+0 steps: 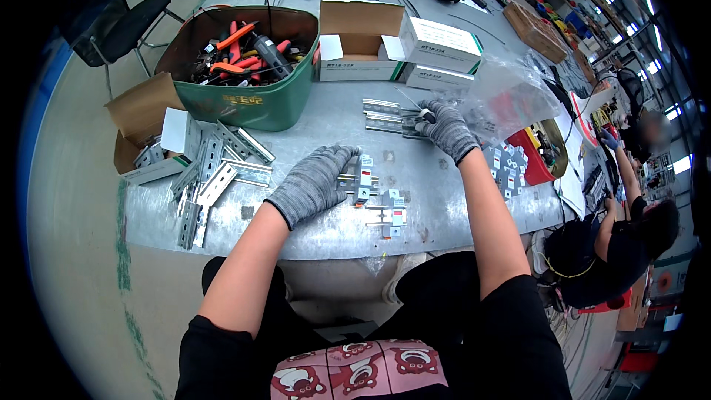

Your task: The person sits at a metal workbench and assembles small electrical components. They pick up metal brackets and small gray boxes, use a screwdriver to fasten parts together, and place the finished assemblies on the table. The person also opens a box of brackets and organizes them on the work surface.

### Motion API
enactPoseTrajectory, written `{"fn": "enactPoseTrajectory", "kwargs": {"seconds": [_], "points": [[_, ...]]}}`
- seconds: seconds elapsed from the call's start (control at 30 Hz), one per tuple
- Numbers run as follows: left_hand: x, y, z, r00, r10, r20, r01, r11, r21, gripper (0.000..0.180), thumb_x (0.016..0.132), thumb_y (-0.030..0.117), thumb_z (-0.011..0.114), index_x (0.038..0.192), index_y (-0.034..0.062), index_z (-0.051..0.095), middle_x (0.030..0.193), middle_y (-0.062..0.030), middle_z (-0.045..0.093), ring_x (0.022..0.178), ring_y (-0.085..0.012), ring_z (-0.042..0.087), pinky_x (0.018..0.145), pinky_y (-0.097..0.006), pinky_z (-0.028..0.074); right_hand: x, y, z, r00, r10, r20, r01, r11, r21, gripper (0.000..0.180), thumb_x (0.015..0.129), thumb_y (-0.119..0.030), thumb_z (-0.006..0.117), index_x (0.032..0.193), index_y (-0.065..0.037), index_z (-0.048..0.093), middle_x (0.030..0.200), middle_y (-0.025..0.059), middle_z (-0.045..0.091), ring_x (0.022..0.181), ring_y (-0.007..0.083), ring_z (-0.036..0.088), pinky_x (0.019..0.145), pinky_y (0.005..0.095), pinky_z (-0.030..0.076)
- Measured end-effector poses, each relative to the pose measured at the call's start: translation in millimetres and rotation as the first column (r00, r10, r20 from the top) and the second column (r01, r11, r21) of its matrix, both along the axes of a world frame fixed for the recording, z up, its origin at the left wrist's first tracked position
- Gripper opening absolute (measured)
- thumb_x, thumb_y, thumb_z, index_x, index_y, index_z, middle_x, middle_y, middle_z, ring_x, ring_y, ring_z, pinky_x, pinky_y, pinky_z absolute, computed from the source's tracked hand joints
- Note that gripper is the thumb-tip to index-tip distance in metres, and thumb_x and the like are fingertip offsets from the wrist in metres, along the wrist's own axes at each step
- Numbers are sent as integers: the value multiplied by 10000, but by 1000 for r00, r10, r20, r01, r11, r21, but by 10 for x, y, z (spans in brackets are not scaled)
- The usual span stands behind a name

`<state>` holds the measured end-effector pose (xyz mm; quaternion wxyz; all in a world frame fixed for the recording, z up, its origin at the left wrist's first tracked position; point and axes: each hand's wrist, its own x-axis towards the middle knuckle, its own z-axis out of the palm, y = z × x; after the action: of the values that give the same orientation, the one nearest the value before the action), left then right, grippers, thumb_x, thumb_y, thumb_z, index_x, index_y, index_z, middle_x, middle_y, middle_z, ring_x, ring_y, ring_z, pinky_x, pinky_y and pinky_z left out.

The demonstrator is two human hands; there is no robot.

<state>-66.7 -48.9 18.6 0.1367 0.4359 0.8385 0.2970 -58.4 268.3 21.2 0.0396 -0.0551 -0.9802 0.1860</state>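
Note:
My left hand (317, 184), in a grey knit glove, is closed at a short metal DIN rail with a grey fuse holder (363, 179) clipped across it. Its fingertips reach the holder's far end and the thumb lies by the rail's left end. A second fuse holder (393, 214) sits on another short rail, nearer the table's front edge. My right hand (449, 132), gloved alike, is closed on a thin-shafted tool (409, 100); the glove hides most of it. Beside those fingers lie several short rail pieces (381, 121).
Loose metal rails (219, 182) and an open carton (152, 167) lie left, below a green tool bin (259, 107). Cartons (442, 46) stand at the back. Right are plastic bags (511, 96), more grey fuse holders (506, 168) and a red bin (535, 170). A co-worker (618, 252) sits at right.

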Motion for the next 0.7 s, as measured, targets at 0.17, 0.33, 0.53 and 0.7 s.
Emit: {"fn": "enactPoseTrajectory", "kwargs": {"seconds": [0.17,0.33,0.53,0.7], "points": [[-42,-101,89,992,-2,127,12,997,-73,705,700,130,765,1342,51,483,1158,-161,605,1074,-309,589,995,-389,464,132,-51,-80,998,-48,43,49,998,-39,813,641,-221,880,1355,-70,521,1262,165,600,1185,307,561,990,389,464],[-98,-184,-32,987,-12,163,14,1000,-10,567,769,152,720,1293,46,531,1105,-153,625,1023,-301,613,947,-378,486,-20,-30,-171,999,3,50,0,998,-59,732,672,-193,875,1321,-63,563,1239,157,623,1150,302,580,1009,375,450],[-285,-107,-46,983,150,-109,-146,988,46,434,848,175,644,1255,63,547,1175,-166,596,1080,-313,587,972,-390,463,-217,-58,-244,994,96,47,-91,990,-110,609,663,-226,862,1217,-107,639,1141,158,610,1042,320,601,927,392,486],[-557,122,-323,876,236,-421,-150,963,225,521,861,226,638,1341,83,493,1321,-188,526,1239,-344,490,1070,-416,385,-196,-390,-209,981,192,13,-189,976,-112,542,682,-206,843,1175,-98,647,1111,138,585,1012,330,592,893,391,487]]}}
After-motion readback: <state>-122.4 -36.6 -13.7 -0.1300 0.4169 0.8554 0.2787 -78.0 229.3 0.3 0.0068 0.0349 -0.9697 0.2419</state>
